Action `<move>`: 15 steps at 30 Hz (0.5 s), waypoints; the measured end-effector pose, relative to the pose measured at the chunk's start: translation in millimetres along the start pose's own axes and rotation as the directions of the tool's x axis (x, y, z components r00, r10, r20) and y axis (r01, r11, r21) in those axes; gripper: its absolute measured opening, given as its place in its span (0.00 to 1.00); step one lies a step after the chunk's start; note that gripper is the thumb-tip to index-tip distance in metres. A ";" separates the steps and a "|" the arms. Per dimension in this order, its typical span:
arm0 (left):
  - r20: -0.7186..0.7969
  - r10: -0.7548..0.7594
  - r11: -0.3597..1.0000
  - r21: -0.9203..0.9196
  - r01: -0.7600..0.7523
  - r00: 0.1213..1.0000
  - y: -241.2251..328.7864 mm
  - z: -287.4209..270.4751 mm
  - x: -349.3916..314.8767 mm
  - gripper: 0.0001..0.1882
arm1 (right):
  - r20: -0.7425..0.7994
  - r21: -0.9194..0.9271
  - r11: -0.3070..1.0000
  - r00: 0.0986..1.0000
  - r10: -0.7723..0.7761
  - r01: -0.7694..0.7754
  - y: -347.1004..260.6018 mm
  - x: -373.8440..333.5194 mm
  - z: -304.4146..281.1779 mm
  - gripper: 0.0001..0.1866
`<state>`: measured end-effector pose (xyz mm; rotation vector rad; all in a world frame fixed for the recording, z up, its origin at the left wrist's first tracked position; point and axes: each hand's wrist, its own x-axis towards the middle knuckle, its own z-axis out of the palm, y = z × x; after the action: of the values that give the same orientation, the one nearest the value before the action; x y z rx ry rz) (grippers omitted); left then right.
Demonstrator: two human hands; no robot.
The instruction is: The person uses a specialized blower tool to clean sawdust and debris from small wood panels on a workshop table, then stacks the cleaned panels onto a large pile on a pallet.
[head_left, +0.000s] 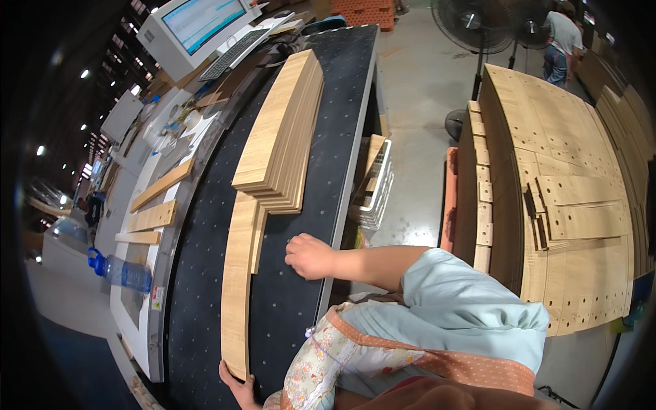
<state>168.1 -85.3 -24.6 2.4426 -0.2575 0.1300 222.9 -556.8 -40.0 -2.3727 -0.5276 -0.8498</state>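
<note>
My left hand [239, 388] is at the near end of a long light wooden board [236, 294], its thumb on one side and fingers on the other. The board lies lengthwise on the dark work table, beside a second board [258, 239] that shows partly at its right. Beyond them rises a stack of similar boards [280, 130], which meets the far ends of these two. My right hand [309, 256] rests closed at the table's right edge, a little apart from the boards. Nothing shows in its curled fingers.
The black table [198, 307] has small studs. At left, a white machine ledge [147, 307] carries wood pieces and a blue water bottle [123, 272]; a computer monitor [198, 27] stands farther back. Right are a white basket [376, 191], stacked drilled panels [567, 150], fans [475, 24] and another person [564, 44].
</note>
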 end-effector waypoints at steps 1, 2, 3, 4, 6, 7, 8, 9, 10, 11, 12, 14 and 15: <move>-0.018 0.002 0.999 -0.035 -0.003 1.000 5.5 0.2 -3.8 0.46 | 0.001 0.006 1.000 1.000 -0.007 0.007 -2.0 1.4 0.9 0.03; 0.002 0.017 0.999 0.036 -0.017 1.000 -0.4 1.6 -3.0 0.48 | 0.003 -0.001 1.000 1.000 -0.008 0.008 -2.0 1.0 1.9 0.03; 0.023 0.031 0.994 0.107 -0.034 0.999 -10.8 2.1 -2.4 0.49 | 0.005 -0.010 1.000 1.000 -0.008 0.008 -1.5 -0.2 2.6 0.03; 0.041 0.048 0.983 0.178 -0.055 0.998 -7.6 4.1 3.1 0.51 | 0.002 -0.019 1.000 1.000 -0.010 0.010 -0.7 0.3 2.8 0.03; -0.070 0.108 0.967 0.237 -0.089 0.992 2.1 14.8 1.9 0.42 | -0.009 -0.016 1.000 1.000 -0.009 0.009 1.8 -0.7 1.8 0.03; -0.114 0.179 0.955 0.260 -0.144 0.977 17.2 14.0 -0.9 0.38 | -0.010 -0.012 1.000 1.000 -0.005 0.005 1.8 -0.7 2.0 0.03; -0.157 0.249 0.938 0.284 -0.198 0.956 25.1 15.8 1.2 0.35 | -0.011 -0.009 1.000 1.000 -0.001 0.001 2.4 -1.0 1.7 0.03; -0.177 0.290 0.922 0.314 -0.226 0.941 11.6 19.2 5.0 0.39 | -0.027 -0.012 1.000 1.000 -0.005 0.005 3.4 -1.7 1.0 0.02; -0.186 0.312 0.917 0.315 -0.244 0.932 -1.2 16.2 1.6 0.36 | -0.014 -0.004 1.000 1.000 -0.004 0.004 0.0 -0.2 2.6 0.03; -0.194 0.337 0.911 0.315 -0.267 0.921 -9.5 15.1 0.4 0.34 | -0.004 -0.001 1.000 1.000 -0.002 0.002 -2.0 0.3 3.3 0.03; -0.204 0.362 0.904 0.315 -0.289 0.910 -17.3 16.2 0.4 0.31 | 0.007 0.003 1.000 1.000 0.000 0.000 -4.1 1.0 4.0 0.03; -0.057 0.123 0.968 0.227 -0.107 0.991 9.2 11.0 1.3 0.43 | -0.002 -0.002 1.000 1.000 0.015 -0.015 0.0 -1.3 0.5 0.04; -0.074 0.129 0.964 0.242 -0.108 0.989 3.3 10.5 -1.5 0.43 | -0.005 0.005 1.000 1.000 0.013 -0.013 -0.9 -0.6 -0.2 0.04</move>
<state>166.2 -94.3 -30.9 2.6502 -0.3676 0.3398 221.9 -556.3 -39.9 -2.3667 -0.5112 -0.8474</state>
